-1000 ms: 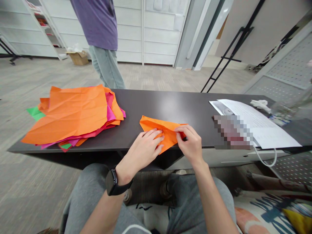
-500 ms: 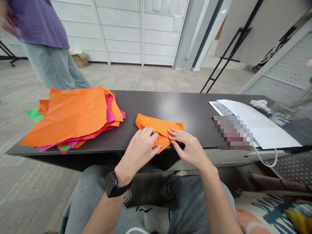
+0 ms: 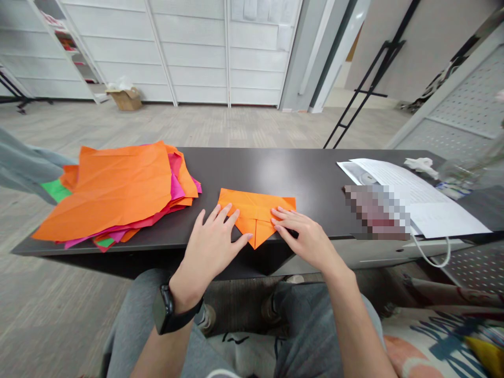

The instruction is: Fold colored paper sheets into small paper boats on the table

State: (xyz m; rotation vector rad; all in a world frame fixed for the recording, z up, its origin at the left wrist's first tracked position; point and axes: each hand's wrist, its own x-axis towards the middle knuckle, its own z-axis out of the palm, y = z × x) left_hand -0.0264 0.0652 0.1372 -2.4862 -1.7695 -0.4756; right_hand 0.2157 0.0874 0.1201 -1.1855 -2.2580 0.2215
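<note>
A folded orange paper (image 3: 255,210) lies flat near the front edge of the dark table (image 3: 275,168), its point aimed toward me. My left hand (image 3: 212,244) rests open beside its left edge, fingers spread and fingertips touching the paper. My right hand (image 3: 303,236) lies flat on the paper's right side, fingers stretched out and pressing it down. A black watch sits on my left wrist.
A stack of coloured sheets (image 3: 118,189), orange on top with pink and green below, lies at the table's left. Printed white papers (image 3: 413,194) and a crumpled tissue (image 3: 421,166) lie at the right. A person's grey trouser leg (image 3: 23,168) shows at far left.
My left hand has slid left off the fold and spread flat. The paper now lies flattened. The standing person has walked left, almost out of view.
</note>
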